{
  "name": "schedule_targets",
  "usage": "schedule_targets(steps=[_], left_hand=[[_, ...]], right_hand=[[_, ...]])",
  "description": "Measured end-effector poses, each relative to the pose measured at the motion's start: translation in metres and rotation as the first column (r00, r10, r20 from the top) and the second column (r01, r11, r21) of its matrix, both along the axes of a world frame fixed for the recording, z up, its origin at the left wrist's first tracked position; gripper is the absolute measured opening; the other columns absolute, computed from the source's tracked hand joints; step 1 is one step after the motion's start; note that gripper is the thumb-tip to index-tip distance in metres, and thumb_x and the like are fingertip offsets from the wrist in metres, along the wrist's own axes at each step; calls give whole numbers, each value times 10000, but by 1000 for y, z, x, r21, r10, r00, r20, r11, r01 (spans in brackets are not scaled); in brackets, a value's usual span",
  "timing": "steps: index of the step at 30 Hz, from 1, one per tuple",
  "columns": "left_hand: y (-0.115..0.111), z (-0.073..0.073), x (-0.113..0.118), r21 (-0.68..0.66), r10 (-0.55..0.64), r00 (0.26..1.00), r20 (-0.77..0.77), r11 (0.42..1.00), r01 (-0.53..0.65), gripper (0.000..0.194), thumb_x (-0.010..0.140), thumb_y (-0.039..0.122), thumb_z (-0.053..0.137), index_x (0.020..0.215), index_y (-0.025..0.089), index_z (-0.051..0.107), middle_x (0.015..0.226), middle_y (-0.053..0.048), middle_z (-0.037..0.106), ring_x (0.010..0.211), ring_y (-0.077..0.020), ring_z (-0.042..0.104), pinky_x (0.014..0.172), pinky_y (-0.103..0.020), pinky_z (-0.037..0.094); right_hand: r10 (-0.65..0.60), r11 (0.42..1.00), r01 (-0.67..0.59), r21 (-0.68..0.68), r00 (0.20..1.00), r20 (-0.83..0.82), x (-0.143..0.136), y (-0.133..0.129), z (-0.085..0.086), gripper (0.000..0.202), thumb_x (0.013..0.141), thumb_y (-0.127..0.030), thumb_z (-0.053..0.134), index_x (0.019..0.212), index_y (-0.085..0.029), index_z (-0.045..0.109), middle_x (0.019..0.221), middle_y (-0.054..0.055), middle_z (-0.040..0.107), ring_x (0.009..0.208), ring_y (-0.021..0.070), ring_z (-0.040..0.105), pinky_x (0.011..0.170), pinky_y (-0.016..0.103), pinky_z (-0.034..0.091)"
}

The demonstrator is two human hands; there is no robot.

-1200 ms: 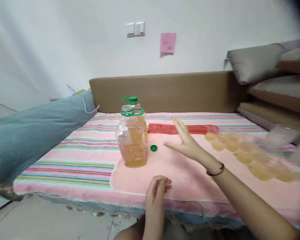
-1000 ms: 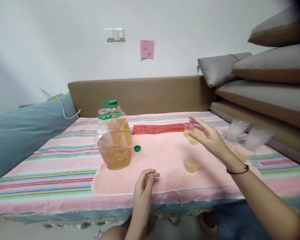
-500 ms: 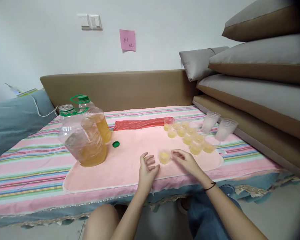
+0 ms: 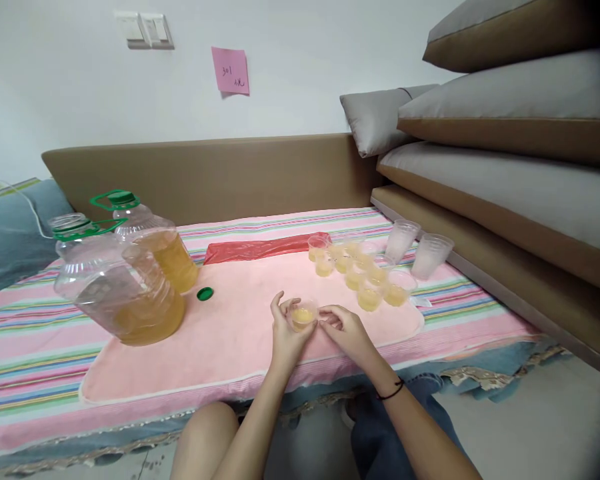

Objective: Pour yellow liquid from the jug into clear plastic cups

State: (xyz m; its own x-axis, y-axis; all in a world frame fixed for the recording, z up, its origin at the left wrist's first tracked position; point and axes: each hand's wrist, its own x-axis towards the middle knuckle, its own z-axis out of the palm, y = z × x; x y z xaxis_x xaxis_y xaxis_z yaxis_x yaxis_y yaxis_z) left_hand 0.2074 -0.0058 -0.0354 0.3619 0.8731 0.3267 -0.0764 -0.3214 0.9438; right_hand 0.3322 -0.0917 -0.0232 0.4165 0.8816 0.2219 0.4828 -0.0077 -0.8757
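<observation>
A small clear plastic cup with yellow liquid in it is between my two hands over the pink mat. My left hand wraps around it from the left, thumb in front and fingers at the far side, the index finger partly raised. From the right, the bent fingers and thumb of my right hand meet the cup's edge. Whether the cup's base rests on the mat is hard to see. Several similar cups of yellow liquid stand in a group to the right.
On the left are two large plastic jugs: an uncapped one in front and a green-capped one behind. A green cap lies beside them. Two frosted cup stacks lean near the cushions. A red plastic bag lies at the back.
My left hand has come in from the left and closed around the cup. My right hand stays at its right side. The whole view has shifted, so the scene appears further left.
</observation>
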Motion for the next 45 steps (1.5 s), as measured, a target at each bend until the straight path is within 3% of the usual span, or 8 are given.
schedule_targets(steps=[6, 8, 12, 21, 26, 45], left_hand=[[12, 8, 16, -53, -27, 998, 51, 998, 30, 844, 588, 201, 783, 1277, 263, 299, 1091, -48, 623, 1046, -191, 606, 983, -399, 436], [20, 12, 28, -73, -27, 998, 48, 997, 31, 850, 563, 213, 796, 1257, 262, 309, 1081, -42, 626, 1027, -189, 610, 970, -400, 442], [37, 14, 60, -92, -35, 998, 51, 995, 39, 835, 537, 224, 808, 1222, 260, 331, 1039, -23, 631, 973, -179, 613, 932, -397, 459], [51, 12, 110, -130, -87, 995, 47, 987, 93, 840, 517, 139, 802, 1224, 258, 364, 999, -15, 635, 922, -166, 605, 871, -374, 478], [52, 11, 118, -152, -98, 995, 32, 983, 102, 858, 530, 131, 804, 1243, 250, 341, 990, -23, 630, 908, -175, 623, 826, -360, 499], [53, 7, 123, -136, -126, 992, 19, 983, 127, 887, 525, 100, 820, 1233, 267, 312, 992, -14, 626, 988, -210, 647, 926, -447, 484]], right_hand=[[-136, 991, 136, 1, 990, -25, 1, -2, 4, 160, 925, -316, 610, 970, -166, 641, 956, 16, 686, 839, 147, 653, 792, 358, 542], [-215, 976, 215, -24, 976, -15, 3, -4, 5, 114, 902, -273, 609, 852, -171, 623, 817, -5, 666, 764, 148, 636, 746, 336, 516], [-328, 941, 330, -75, 944, 37, 2, -6, 9, 213, 837, -260, 551, 630, -231, 506, 570, -29, 558, 582, 166, 549, 587, 289, 393], [-308, 944, 313, -107, 950, 57, -17, 1, 15, 224, 783, -261, 514, 572, -250, 440, 513, -30, 540, 509, 158, 521, 507, 263, 293], [-292, 946, 297, -134, 955, 50, -27, 4, 16, 262, 818, -262, 493, 578, -251, 389, 537, -20, 547, 529, 165, 518, 522, 266, 289], [-294, 948, 295, -117, 955, 32, -31, 5, 16, 219, 798, -207, 476, 588, -244, 428, 544, -24, 523, 525, 157, 483, 522, 272, 264]])
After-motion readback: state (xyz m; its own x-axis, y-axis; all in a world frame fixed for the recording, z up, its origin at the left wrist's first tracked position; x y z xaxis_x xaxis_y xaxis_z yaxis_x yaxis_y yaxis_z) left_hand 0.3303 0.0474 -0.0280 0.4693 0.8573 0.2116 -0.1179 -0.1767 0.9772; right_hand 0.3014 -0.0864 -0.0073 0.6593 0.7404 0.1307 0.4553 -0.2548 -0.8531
